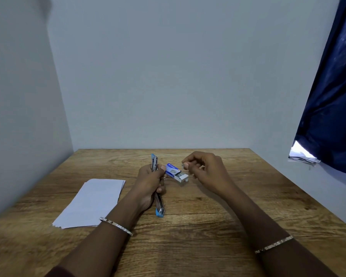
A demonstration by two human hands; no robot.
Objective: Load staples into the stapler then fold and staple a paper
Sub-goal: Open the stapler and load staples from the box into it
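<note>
Wooden bench (208, 226): left hand (148, 183) gripped opened blue metal stapler (158, 204) plus blue staple box (175, 171); right hand (206, 168) pinched a small staple strip (183, 166); white paper sheets (92, 202) lay left.

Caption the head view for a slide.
Left hand holds the opened stapler and staple box; right hand pinches staples beside the paper.

Over the wooden surface (208, 226), the left hand (148, 184) grips an opened blue stapler (159, 204) and a small blue staple box (175, 171), while the right hand (208, 168) pinches a small strip beside the box, white paper (92, 202) lying to the left.
</note>
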